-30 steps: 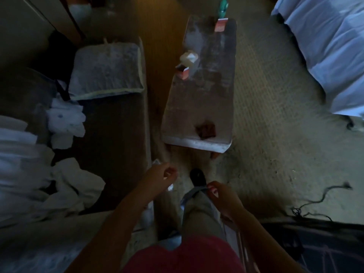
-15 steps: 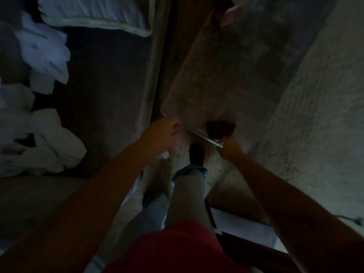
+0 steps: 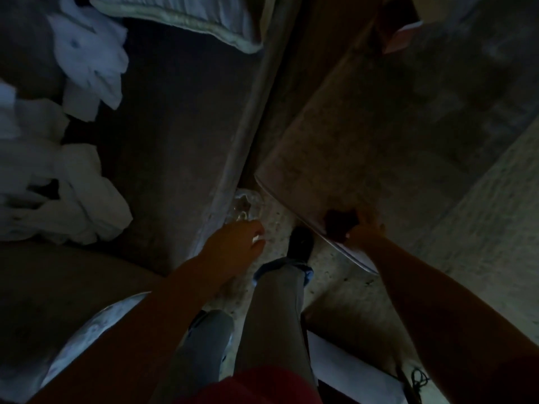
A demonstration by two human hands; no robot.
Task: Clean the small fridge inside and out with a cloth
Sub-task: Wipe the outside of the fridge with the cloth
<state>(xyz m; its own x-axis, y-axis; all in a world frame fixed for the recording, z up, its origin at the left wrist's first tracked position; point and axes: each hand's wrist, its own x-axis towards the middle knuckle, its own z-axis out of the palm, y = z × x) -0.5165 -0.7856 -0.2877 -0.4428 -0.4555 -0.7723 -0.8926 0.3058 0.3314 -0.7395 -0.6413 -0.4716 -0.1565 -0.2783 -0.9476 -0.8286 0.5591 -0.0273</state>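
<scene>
A dark red cloth lies at the near edge of a low, dusty table and hangs slightly over it. My right hand is at the cloth's right side, and its fingers seem to close on the cloth, though the dim light blurs the grip. My left hand hovers over the floor left of the table corner with loosely curled fingers, holding nothing. It is just below a crumpled clear plastic piece. No fridge is in view.
A dark sofa with white cloths and a pale cushion runs along the left. My legs and a black shoe stand between sofa and table. A woven rug is at right, and white paper lies on the floor.
The view has closed in on the table's near edge. My right hand has reached the dark cloth. My left hand has dropped from the table corner towards the floor by the plastic.
</scene>
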